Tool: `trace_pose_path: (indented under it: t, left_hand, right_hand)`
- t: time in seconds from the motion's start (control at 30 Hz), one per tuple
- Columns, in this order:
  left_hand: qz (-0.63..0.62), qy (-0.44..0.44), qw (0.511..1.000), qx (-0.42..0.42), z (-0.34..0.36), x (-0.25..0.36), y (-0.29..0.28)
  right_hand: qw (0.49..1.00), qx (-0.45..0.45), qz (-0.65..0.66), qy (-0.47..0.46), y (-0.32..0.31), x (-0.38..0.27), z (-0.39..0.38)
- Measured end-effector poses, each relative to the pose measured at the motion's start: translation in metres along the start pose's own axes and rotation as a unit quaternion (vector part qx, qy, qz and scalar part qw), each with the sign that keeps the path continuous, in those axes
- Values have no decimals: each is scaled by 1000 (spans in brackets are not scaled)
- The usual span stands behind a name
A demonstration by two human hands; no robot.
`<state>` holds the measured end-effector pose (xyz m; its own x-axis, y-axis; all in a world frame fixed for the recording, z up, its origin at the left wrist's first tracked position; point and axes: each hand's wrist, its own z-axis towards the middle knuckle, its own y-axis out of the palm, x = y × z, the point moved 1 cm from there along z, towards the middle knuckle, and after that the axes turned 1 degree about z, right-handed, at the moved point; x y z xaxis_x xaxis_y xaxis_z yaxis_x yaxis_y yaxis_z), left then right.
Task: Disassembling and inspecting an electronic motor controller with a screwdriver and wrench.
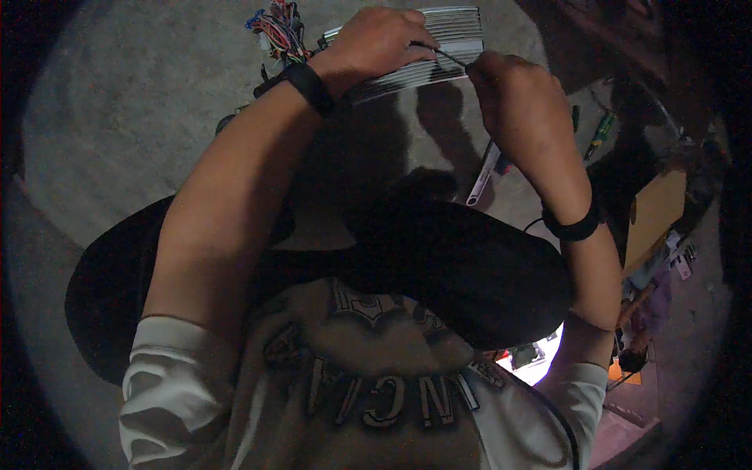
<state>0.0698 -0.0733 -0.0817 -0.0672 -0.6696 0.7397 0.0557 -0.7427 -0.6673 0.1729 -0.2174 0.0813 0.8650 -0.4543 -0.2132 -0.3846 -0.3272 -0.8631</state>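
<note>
At the top, a silver finned metal part [454,23] lies with a bundle of coloured wires [286,31] at its left. My left hand [376,47] is closed over it, fingertips curled by the tip of a thin dark rod-like tool [451,59]; what they hold is unclear. Gripping the other end of that tool is my right hand [521,106]. Below that hand, a pale, long flat tool [482,176] rests on the concrete floor [157,94].
Green-handled tools [599,133] lie to the right, near a cardboard piece [654,215] and assorted small items [677,258]. My bent, dark-clad legs [439,266] are below my hands. A bright patch with small objects [525,356] shows beside my right leg.
</note>
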Motion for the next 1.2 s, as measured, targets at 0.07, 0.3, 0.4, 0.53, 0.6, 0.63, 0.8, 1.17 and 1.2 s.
trace_pose_path:
  t: [0.07, 0.3, 0.4, 0.53, 0.6, 0.63, 0.8, 1.17, 1.2]
  left_hand:
    - [4, -6, 1000, -2, 1, 2, 2]
    - [-88, -10, 996, -16, 5, -18, 3]
    - [-140, -5, 990, -14, 7, -22, 0]
    - [-161, -76, 983, -47, 14, -18, -23]
    - [-236, -222, 944, -66, 12, -11, -32]
    - [-234, -220, 945, -63, 11, -7, -35]
    - [-368, -316, 875, -2, 3, 2, -38]
    - [-510, -363, 778, -53, 18, 23, -58]
    - [-501, -375, 778, -53, 18, 26, -59]
  right_hand:
    - [998, 52, 23, 27, 4, 3, -5]
    - [991, 111, 76, 26, -14, 30, -19]
    - [985, 117, 125, 35, -11, 44, -25]
    - [930, 100, 335, 116, -11, 51, -28]
    - [865, 63, 459, 195, -9, 52, -30]
    - [777, 72, 597, 187, -4, 53, -32]
    - [617, 81, 770, 141, 18, 49, -22]
    - [723, 52, 665, 179, 26, 34, 3]
    - [723, 53, 666, 179, 26, 32, 3]
